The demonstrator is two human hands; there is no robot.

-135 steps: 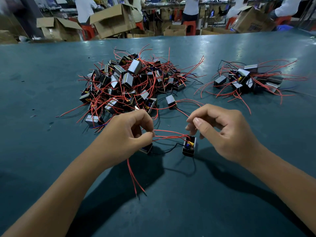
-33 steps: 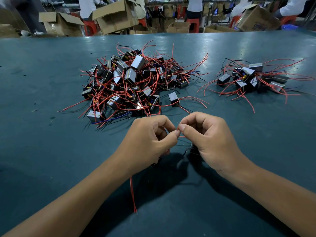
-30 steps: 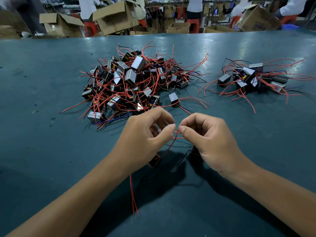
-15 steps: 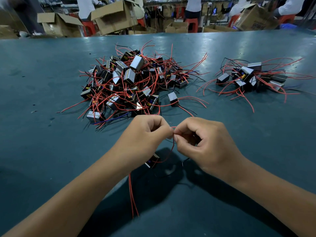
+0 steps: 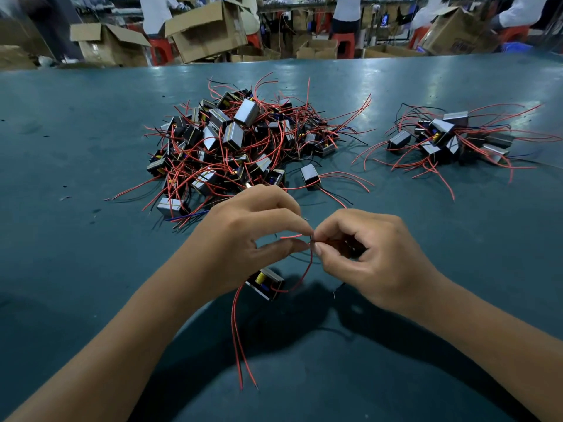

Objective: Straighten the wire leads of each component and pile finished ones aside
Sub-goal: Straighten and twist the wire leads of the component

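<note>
**Head view: two hands pinch one red lead, part hanging below**

Head view shows the left hand [image 5: 243, 239] and right hand [image 5: 374, 257] meeting fingertip to fingertip, each pinching the same red wire [image 5: 309, 269] where it loops up from the component [image 5: 265, 283]. That small black block sits just under the left hand, so the lead runs down and leftward from the pinch. Two more red leads trail toward the viewer. The unsorted heap [image 5: 240, 147] lies beyond; the finished pile [image 5: 444, 138] lies far right, nearer the right hand.
</note>
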